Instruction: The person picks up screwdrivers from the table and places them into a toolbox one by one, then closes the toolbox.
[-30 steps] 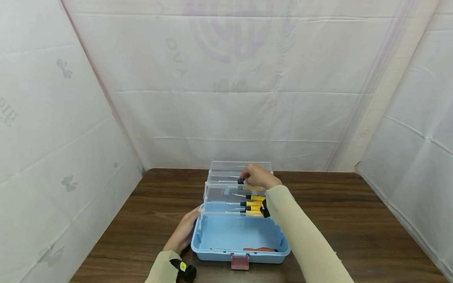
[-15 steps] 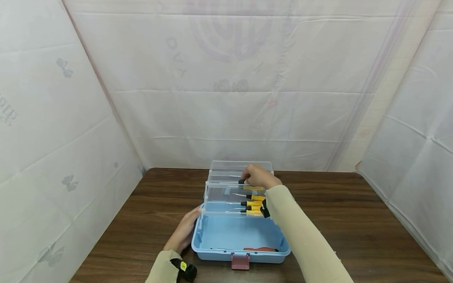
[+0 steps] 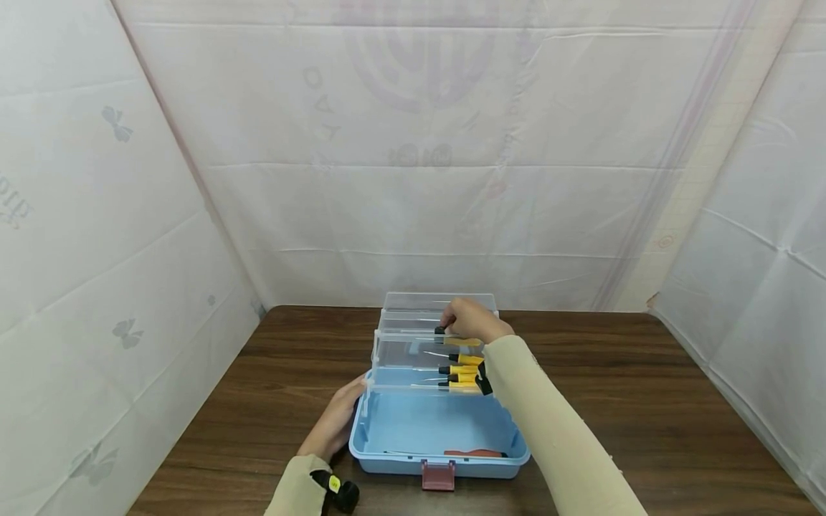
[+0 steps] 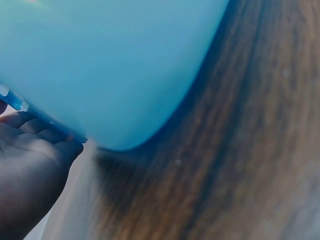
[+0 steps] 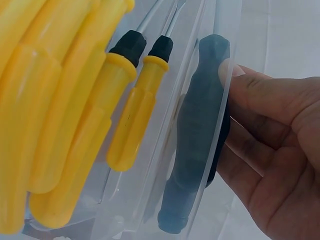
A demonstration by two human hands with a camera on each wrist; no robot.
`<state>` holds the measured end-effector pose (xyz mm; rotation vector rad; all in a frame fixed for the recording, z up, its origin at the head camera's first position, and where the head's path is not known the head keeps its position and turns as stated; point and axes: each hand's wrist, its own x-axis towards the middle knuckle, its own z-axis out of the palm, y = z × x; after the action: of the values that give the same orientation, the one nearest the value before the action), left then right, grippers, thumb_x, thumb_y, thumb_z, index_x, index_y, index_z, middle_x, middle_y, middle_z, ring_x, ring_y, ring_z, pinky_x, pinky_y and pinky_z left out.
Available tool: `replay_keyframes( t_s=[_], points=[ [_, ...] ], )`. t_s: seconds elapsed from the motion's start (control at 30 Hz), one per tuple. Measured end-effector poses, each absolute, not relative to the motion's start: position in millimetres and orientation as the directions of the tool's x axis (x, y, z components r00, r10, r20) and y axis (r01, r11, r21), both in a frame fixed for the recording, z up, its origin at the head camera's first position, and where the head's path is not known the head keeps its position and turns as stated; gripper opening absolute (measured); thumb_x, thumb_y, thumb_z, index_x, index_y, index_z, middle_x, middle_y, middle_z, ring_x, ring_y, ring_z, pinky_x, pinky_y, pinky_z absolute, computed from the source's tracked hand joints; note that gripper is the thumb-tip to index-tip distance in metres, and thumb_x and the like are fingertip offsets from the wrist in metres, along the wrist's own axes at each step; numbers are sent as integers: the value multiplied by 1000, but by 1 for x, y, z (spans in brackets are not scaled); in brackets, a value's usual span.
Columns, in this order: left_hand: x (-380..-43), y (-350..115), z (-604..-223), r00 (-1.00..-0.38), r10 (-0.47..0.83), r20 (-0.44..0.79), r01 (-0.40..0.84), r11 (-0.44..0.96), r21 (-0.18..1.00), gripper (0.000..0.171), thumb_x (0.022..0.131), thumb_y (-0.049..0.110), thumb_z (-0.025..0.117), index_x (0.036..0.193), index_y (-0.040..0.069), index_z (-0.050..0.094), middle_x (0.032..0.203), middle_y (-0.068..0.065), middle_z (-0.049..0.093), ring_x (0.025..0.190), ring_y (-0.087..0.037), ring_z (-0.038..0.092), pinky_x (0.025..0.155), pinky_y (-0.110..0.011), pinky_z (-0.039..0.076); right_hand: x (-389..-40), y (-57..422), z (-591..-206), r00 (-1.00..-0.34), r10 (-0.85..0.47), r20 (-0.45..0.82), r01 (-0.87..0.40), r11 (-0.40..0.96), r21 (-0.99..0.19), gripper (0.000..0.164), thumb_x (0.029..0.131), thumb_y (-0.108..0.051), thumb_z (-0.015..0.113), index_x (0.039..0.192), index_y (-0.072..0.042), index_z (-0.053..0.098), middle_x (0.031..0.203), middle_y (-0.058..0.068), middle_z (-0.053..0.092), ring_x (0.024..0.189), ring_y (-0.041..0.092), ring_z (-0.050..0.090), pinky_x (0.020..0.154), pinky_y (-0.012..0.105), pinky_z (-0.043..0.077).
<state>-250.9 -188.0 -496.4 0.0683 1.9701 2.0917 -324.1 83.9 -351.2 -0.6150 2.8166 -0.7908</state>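
Observation:
A light blue toolbox point(image 3: 387, 466) stands with its lid up and its clear tiered trays point(image 3: 393, 351) raised at the back. My right hand point(image 3: 474, 321) reaches into an upper tray. Its thumb and fingers hold a black-handled screwdriver point(image 5: 202, 120), partly seen through the translucent tray wall in the right wrist view. Several yellow-handled screwdrivers point(image 5: 135, 115) lie in the lower tray beside it. At the toolbox's left side, my left hand point(image 3: 337, 419) grips the edge near the hinge; its fingertips are partly hidden behind the box.
A red-handled tool point(image 3: 476, 454) lies at the front inside the toolbox. The pinkish latch point(image 3: 438, 476) hangs down in front. The brown wooden table point(image 3: 619, 401) has white sheeting point(image 3: 413, 215) behind it and at both sides.
Almost nothing differs. Both hands keep their places on the toolbox and the black-handled screwdriver.

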Motion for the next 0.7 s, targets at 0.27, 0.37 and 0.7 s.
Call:
replay_keyframes(
  t_s=[0.27,0.37,0.7],
  points=[
    [-252,-187,-497,-965,216,-151,-164,-40,986,55,103,27,36,150,1,27,156,-23,25,144,-42,21,114,-59,22,-324,84,-351,-908,-418,-20,-347,778,-524,15,90,-1,63,100,-3,74,101,9,71,85,18,63,81,34,57],
    [-252,-187,-497,-965,217,-149,-162,-43,986,55,103,27,36,150,1,27,156,-23,25,144,-42,22,114,-59,22,-323,85,-350,-909,-417,-20,-346,779,-523,16,90,-1,63,102,-3,74,101,10,71,87,19,64,82,35,57],
    [-252,-189,-495,-960,230,-160,-166,-6,986,57,103,30,36,151,2,24,157,-23,22,144,-42,19,114,-59,21,-323,86,-350,-908,-418,-7,-355,779,-517,16,90,-1,63,101,-2,74,100,10,71,85,18,64,81,34,58]
  ],
)
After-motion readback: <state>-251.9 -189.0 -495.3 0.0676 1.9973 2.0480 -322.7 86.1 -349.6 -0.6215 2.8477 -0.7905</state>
